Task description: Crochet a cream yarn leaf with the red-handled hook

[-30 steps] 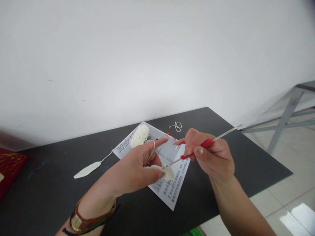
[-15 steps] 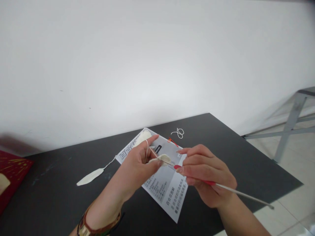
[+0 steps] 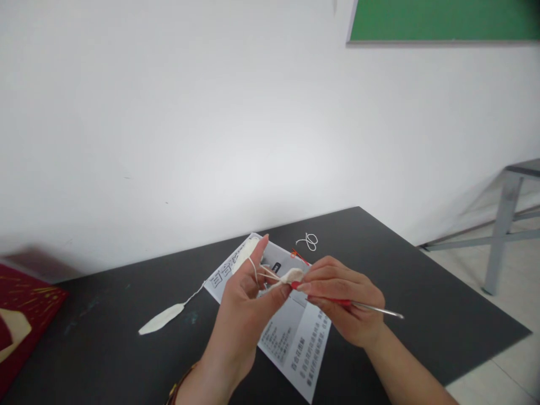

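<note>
White crochet piece (image 3: 292,275) is seen, in the head view, between the two hands, above the printed sheet (image 3: 301,351) on the dark table (image 3: 430,298). It is pinched at its near edge between thumb and fingers of the left hand (image 3: 248,298), and the yarn (image 3: 255,270) is looped over that hand's raised index finger. The crochet hook (image 3: 375,308) is gripped by its red handle in the closed fingers of the right hand (image 3: 346,298); its tip is hidden at the piece.

Half a second earlier a gap was left between the hands; now it has been closed, and the right fingertips are brought up against the piece. The index finger is held more upright, and less of the hook's metal end is shown beyond the right hand. A second ago that end was pointed upward; now it is tilted slightly down. The finished-looking petal (image 3: 162,319) is left lying on the table, and a green board (image 3: 445,21) has been brought into view.
</note>
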Tool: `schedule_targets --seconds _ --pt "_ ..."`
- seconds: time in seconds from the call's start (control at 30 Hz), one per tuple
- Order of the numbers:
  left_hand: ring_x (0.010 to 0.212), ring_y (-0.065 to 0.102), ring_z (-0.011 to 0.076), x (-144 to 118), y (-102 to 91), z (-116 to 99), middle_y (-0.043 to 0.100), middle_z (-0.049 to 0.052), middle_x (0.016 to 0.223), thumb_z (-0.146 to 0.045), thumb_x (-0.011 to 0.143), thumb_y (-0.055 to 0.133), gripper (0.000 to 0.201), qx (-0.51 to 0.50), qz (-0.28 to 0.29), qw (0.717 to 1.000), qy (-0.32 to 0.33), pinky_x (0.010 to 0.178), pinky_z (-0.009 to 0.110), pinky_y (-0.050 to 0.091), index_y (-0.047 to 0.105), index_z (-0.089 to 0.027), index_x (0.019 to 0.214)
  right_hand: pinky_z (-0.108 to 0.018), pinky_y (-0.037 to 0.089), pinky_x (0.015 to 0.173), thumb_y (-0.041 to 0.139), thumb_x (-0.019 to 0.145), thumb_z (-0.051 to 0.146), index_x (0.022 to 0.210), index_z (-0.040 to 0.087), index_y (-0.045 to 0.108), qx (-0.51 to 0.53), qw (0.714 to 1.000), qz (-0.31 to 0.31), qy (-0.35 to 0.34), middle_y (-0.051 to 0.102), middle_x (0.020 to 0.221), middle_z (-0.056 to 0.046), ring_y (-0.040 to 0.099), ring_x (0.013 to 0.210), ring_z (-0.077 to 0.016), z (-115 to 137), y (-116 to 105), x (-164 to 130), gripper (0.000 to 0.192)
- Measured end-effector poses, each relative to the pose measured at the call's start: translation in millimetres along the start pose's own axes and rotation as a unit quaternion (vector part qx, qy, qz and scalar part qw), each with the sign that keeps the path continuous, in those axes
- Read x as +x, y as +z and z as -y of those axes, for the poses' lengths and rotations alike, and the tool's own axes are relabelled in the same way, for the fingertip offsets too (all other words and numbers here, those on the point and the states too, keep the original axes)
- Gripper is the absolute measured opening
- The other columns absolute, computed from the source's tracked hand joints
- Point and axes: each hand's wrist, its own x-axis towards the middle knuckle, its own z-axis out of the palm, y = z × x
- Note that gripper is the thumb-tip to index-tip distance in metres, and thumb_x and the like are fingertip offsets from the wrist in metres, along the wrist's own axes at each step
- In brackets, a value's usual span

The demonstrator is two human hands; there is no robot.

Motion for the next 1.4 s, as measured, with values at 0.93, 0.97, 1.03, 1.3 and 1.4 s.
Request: schedule_targets --seconds 0.93,0.97,1.03,1.3,1.4 --pt "0.058 0.051 0.0127 9.9 -13.5 -21.5 0.055 -0.007 0.061 -0.020 0.070 0.072 0.091 0.228 0.030 0.970 0.080 0.059 0.025 0.041 0.027 -0.027 0.148 -0.038 0.055 0.061 0.059 0.081 0.008 0.109 0.019 0.066 -0.084 0.996 -0.005 0.002 0.072 0.080 -0.009 0.067 0.074 -0.0237 23.5 -3.1 -11.2 0.031" --pt "0.057 0.051 0.0129 10.8 -15.3 -22.7 0.055 -0.007 0.061 -0.020 0.070 0.072 0.090 0.221 0.045 0.972 0.067 0.058 0.025 0.040 0.028 -0.027 0.147 -0.038 0.054 0.060 0.060 0.081 0.010 0.107 0.020 0.067 -0.062 0.998 -0.011 0.028 0.072 0.080 -0.009 0.067 0.073 -0.0235 22.5 -5.0 -12.4 0.028" --pt "0.058 0.053 0.0141 11.9 -18.0 -25.1 0.059 -0.006 0.062 -0.018 0.069 0.072 0.083 0.226 0.073 0.970 0.051 0.058 0.026 0.040 0.038 -0.025 0.144 -0.036 0.052 0.058 0.061 0.083 0.014 0.100 0.020 0.070 -0.007 0.995 -0.038 0.095 0.070 0.078 -0.008 0.064 0.071 -0.0225 19.6 -8.5 -14.2 0.020" --pt "0.069 0.058 0.0205 12.6 -19.6 -20.3 0.072 0.008 0.083 -0.015 0.070 0.070 0.039 0.323 0.094 0.940 0.059 0.062 0.031 0.042 0.065 -0.015 0.109 -0.023 0.048 0.042 0.069 0.080 0.029 0.069 0.015 0.072 0.258 0.882 -0.179 0.352 0.067 0.059 -0.004 0.057 0.044 -0.0118 1.5 -6.7 -0.7 0.017" --pt "0.065 0.054 0.0176 13.7 -16.9 -15.1 0.069 0.005 0.078 -0.017 0.071 0.070 0.042 0.305 0.086 0.945 0.075 0.063 0.031 0.041 0.063 -0.015 0.113 -0.019 0.050 0.038 0.073 0.076 0.031 0.070 0.013 0.072 0.321 0.817 -0.187 0.441 0.065 0.053 -0.001 0.055 0.040 -0.0095 -2.1 -0.3 1.3 0.019"
